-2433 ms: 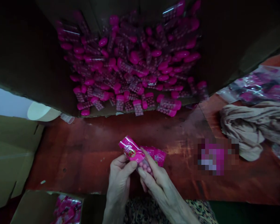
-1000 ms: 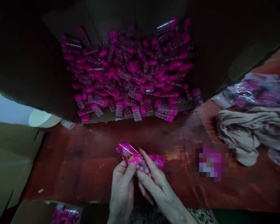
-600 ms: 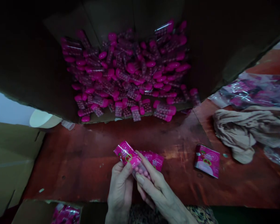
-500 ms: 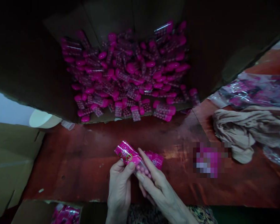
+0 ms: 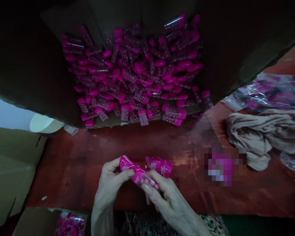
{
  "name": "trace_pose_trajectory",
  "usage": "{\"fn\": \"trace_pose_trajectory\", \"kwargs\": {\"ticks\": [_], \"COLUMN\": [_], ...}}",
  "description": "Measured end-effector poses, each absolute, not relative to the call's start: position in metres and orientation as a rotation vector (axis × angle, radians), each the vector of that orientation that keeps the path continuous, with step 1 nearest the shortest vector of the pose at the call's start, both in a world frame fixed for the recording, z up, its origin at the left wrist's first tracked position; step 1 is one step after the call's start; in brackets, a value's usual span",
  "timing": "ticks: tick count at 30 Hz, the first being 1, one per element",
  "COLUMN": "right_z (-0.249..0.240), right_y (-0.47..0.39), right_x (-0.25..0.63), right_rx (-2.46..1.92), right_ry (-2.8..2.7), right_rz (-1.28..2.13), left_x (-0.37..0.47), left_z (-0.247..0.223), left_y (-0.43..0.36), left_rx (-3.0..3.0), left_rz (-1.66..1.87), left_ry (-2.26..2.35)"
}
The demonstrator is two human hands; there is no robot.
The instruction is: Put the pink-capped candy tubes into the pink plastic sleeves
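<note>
My right hand [image 5: 170, 200] is closed around a small clear bottle of pink candy balls [image 5: 148, 181], held tilted above the table. A shiny pink printed sleeve [image 5: 126, 164] covers its upper left end, creased where it meets the bottle. My left hand [image 5: 109, 180] pinches this sleeve, thumb on top and fingers behind. The bottle's cap is hidden. Just behind my right fingers, another pink printed sleeve [image 5: 162, 166] lies on the table.
A large open cardboard box [image 5: 236, 42] tips toward me, full of pink-capped candy bottles [image 5: 137, 77]. Bagged pink items [image 5: 272, 93] and a beige cloth [image 5: 255, 131] lie right. A pale bowl [image 5: 45, 124] stands left. A lower box [image 5: 36, 221] holds pink packages [image 5: 70, 224].
My left hand has moved left and slightly down, turning the sleeve's end with it. The sleeve looks more creased. My right index finger, stretched out before, is now bent around the bottle.
</note>
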State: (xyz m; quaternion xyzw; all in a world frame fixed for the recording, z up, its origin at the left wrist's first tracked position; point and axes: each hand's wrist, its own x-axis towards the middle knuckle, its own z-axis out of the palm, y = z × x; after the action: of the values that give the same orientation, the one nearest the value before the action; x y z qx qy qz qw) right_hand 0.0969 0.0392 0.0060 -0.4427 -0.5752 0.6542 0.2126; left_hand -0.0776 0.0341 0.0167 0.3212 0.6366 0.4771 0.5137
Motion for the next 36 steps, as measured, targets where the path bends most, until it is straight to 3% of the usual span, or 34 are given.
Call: {"fn": "trace_pose_trajectory", "kwargs": {"ticks": [20,28,36], "right_z": [-0.009,-0.004,-0.013], "right_y": [0.031,0.041,0.043], "right_x": [0.099,0.108,0.104], "right_rx": [-1.373,-1.283,-1.325], "right_ry": [-1.674,-1.562,-1.428], "right_rz": [1.574,1.764,1.622], "left_x": [-0.041,-0.061,-0.059], "left_z": [0.013,0.008,0.002], "left_y": [0.034,0.03,0.035], "left_rx": [1.187,0.796,0.525], "left_rz": [1.191,1.246,1.421], "left_ry": [1.872,1.729,1.63]}}
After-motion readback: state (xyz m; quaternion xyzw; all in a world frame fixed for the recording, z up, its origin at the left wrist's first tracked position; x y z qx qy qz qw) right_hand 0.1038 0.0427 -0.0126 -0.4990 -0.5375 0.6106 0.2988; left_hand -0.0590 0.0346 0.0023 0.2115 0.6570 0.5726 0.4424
